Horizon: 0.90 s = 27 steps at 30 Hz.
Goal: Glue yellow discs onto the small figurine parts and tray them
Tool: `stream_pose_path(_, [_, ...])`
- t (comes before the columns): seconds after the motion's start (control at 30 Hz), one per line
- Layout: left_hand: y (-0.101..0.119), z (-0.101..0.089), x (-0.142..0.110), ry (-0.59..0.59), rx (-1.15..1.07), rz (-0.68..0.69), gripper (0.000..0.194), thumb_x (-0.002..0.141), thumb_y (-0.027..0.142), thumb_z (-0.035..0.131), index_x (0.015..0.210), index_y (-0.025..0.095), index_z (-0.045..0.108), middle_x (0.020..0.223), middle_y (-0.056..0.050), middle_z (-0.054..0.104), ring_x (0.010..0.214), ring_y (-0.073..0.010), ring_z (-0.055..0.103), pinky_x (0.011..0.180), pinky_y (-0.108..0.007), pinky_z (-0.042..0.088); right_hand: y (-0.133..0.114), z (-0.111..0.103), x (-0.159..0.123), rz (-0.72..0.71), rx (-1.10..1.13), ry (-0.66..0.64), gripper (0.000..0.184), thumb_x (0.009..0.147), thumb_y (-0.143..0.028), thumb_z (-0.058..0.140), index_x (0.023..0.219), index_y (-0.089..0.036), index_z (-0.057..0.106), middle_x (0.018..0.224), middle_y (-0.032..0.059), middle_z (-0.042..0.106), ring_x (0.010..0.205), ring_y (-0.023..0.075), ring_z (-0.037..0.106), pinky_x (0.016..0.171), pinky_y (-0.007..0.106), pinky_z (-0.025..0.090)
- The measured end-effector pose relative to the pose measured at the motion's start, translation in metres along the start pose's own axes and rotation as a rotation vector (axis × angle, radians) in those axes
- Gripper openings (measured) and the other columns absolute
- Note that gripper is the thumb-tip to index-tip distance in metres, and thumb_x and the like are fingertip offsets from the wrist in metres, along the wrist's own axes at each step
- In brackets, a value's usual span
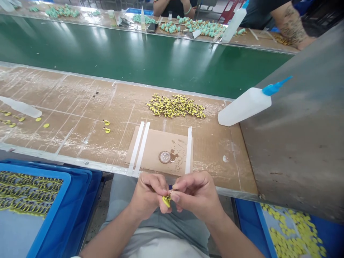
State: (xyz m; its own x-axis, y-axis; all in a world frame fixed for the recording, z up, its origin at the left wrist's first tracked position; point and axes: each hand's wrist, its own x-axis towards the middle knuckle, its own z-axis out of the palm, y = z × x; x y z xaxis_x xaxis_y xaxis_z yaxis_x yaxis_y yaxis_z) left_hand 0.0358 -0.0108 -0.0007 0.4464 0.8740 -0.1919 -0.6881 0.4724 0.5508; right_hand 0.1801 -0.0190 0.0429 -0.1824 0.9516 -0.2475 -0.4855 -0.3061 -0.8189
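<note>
My left hand (149,195) and my right hand (194,193) meet over my lap, just below the bench's front edge. Both pinch one small yellow piece (166,200) between fingertips; a dark bit shows just above it. Straight ahead on the bench lies a cardboard pad (156,143) taped down with white strips, with a small round glue dish (164,157) and brown spots on it. Beyond the pad sits a pile of small yellow and black parts (176,106).
A white squeeze bottle with a blue nozzle (245,105) leans on a grey panel (301,136) at right. Blue trays (77,200) hold yellow parts at left and right. Loose yellow pieces (106,126) dot the bench. Other people work beyond the green conveyor belt (134,53).
</note>
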Motion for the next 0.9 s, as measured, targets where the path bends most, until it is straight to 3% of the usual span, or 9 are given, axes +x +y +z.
stream_pose_path(0.27, [0.004, 0.005, 0.005, 0.017, 0.006, -0.01, 0.023, 0.048, 0.014, 0.094, 0.06, 0.024, 0.076, 0.055, 0.005, 0.064, 0.038, -0.0107, 0.06, 0.04, -0.024, 0.057, -0.002, 0.002, 0.0, -0.059, 0.016, 0.067, 0.014, 0.062, -0.014, 0.087, 0.07, -0.021, 0.078, 0.062, 0.0015, 0.073, 0.047, 0.0126, 0.067, 0.041, 0.015, 0.056])
stream_pose_path(0.53, [0.006, 0.001, 0.002, 0.018, 0.154, 0.043, 0.018, 0.057, 0.016, 0.09, 0.07, 0.024, 0.08, 0.061, 0.002, 0.067, 0.044, -0.013, 0.067, 0.041, -0.02, 0.055, 0.006, -0.01, 0.002, 0.049, 0.004, 0.126, 0.018, 0.058, -0.018, 0.091, 0.071, -0.019, 0.078, 0.061, 0.0026, 0.074, 0.048, 0.0133, 0.068, 0.04, 0.016, 0.057])
stream_pose_path(0.7, [0.005, -0.005, -0.001, -0.033, 0.186, 0.11, 0.019, 0.059, 0.015, 0.09, 0.072, 0.026, 0.081, 0.063, 0.001, 0.068, 0.047, -0.0139, 0.068, 0.043, -0.021, 0.057, 0.003, -0.008, 0.0, 0.119, 0.053, 0.07, 0.02, 0.054, -0.014, 0.091, 0.069, -0.018, 0.077, 0.057, 0.0032, 0.073, 0.046, 0.0149, 0.069, 0.04, 0.015, 0.056])
stream_pose_path(0.9, [0.006, -0.007, -0.007, -0.083, 0.179, 0.098, 0.016, 0.061, 0.017, 0.089, 0.071, 0.026, 0.081, 0.062, 0.0, 0.069, 0.046, -0.016, 0.068, 0.043, -0.024, 0.057, -0.001, -0.004, -0.003, 0.119, 0.064, -0.021, 0.022, 0.055, -0.006, 0.088, 0.07, -0.019, 0.079, 0.06, 0.0021, 0.074, 0.048, 0.0145, 0.07, 0.045, 0.015, 0.058])
